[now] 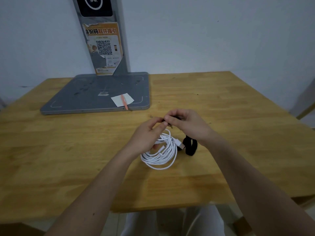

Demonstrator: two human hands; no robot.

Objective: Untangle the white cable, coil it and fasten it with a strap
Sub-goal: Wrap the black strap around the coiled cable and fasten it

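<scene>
The white cable (160, 154) is wound into a loose coil on the wooden table (238, 116), its USB plug (181, 145) pointing right. My left hand (146, 135) hovers over the coil's upper left part, and one fingertip shows inside the loops. My right hand (185, 123) is just above and to the right. Both hands pinch a thin black strap (171, 125) between their fingertips, most of it hidden by the fingers. A wider black strap loop (191, 147) lies beside the plug, under my right wrist.
A grey stand base (81, 97) with an upright post (104, 40) sits at the back left, carrying a white paper slip (119, 100) and an orange pen (124, 103). The table's front edge runs just above my knees.
</scene>
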